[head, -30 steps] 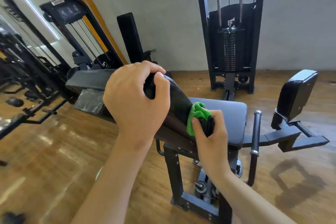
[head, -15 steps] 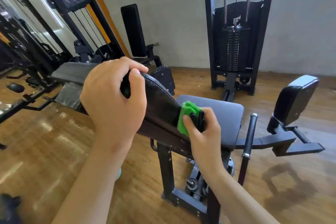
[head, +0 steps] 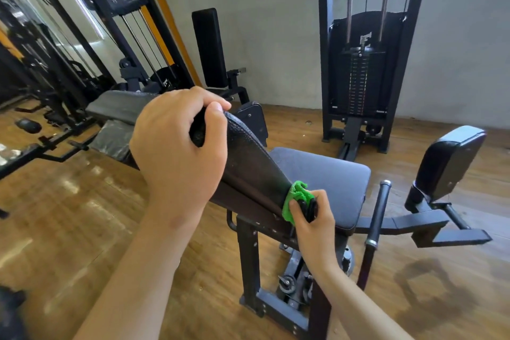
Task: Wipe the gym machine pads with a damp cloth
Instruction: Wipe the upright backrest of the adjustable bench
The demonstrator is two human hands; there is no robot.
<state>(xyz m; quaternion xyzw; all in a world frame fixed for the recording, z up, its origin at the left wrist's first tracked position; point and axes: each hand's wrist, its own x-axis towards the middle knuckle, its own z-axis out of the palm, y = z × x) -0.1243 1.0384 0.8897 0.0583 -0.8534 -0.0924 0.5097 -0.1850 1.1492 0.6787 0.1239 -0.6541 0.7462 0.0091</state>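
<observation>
A black padded backrest slopes down from centre toward the flat seat pad of a gym machine. My left hand grips the backrest's top edge, fingers curled over it. My right hand holds a bunched green cloth against the lower end of the backrest, where it meets the seat. A small dark object also sits in the right hand's fingers, too hidden to identify.
A black thigh pad stands on an arm at the right, with a chrome-tipped handle beside the seat. A weight stack tower rises behind. More machines crowd the left. Wooden floor lies all around.
The right hand with the green cloth has slid slightly down the backrest toward the seat joint. The left hand keeps its grip on the top edge.
</observation>
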